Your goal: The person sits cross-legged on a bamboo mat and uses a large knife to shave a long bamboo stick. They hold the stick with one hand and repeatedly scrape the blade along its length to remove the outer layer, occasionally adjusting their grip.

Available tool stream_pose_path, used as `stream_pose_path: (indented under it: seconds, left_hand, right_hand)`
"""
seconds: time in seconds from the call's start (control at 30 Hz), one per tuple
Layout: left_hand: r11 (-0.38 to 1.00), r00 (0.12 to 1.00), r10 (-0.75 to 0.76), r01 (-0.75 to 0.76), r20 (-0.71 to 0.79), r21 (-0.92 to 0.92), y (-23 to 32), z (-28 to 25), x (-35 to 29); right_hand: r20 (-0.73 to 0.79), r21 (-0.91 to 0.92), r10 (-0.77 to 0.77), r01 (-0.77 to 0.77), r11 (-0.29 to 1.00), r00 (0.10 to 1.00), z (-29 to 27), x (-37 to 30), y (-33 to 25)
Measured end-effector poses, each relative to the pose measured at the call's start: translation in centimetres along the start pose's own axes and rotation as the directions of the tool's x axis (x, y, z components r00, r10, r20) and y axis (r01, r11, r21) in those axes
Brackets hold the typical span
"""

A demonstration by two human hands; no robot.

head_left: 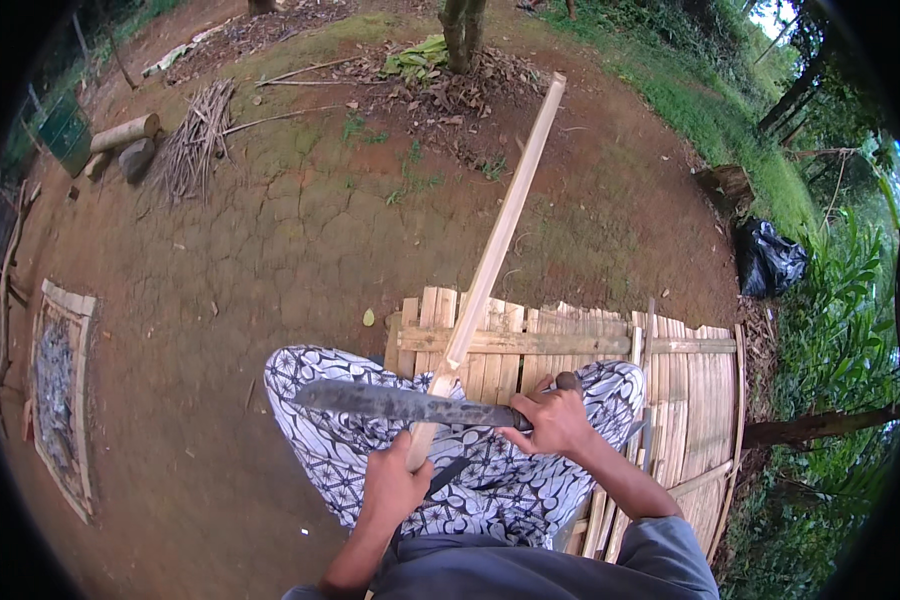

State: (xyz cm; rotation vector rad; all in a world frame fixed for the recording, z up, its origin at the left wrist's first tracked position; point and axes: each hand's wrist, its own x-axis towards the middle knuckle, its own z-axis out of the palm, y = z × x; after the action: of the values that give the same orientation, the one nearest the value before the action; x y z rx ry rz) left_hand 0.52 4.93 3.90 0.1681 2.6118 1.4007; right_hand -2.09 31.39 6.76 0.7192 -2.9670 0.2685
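Two-handed hold | left hand (395, 482) curled round low end of stick (500, 230), likely steadying it | right hand (552, 422) clenched on knife (370, 402), blade crossing over stick, likely for control | stick slants outward above patterned cloth (315, 440), bamboo platform (705, 400)

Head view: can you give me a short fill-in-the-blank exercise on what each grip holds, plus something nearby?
1. The right grip holds the machete by its ____.
2. The pale wooden stick is held at its near end by the ____ grip.
3. The shiny plastic bag at the picture's right is ____ in colour.

Missing words: handle; left; black.
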Motion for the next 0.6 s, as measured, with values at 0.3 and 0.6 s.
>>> stream_pose_path:
  seconds: [0.3, 0.6]
  left_hand:
    - [0.878, 0.913, -0.035, 0.222, 0.406, -0.424, -0.2, -0.8, -1.3]
    - [0.893, 0.902, -0.035, 0.221, 0.429, -0.393, -1.4, -2.0, -3.5]
  right_hand:
    - [-0.02, 0.051, -0.137, 0.137, 0.989, 0.99, 0.2, -1.4, -0.8]
    - [-0.004, 0.323, 0.133, -0.125, 0.938, 0.991, 1.7, -0.4, 2.1]
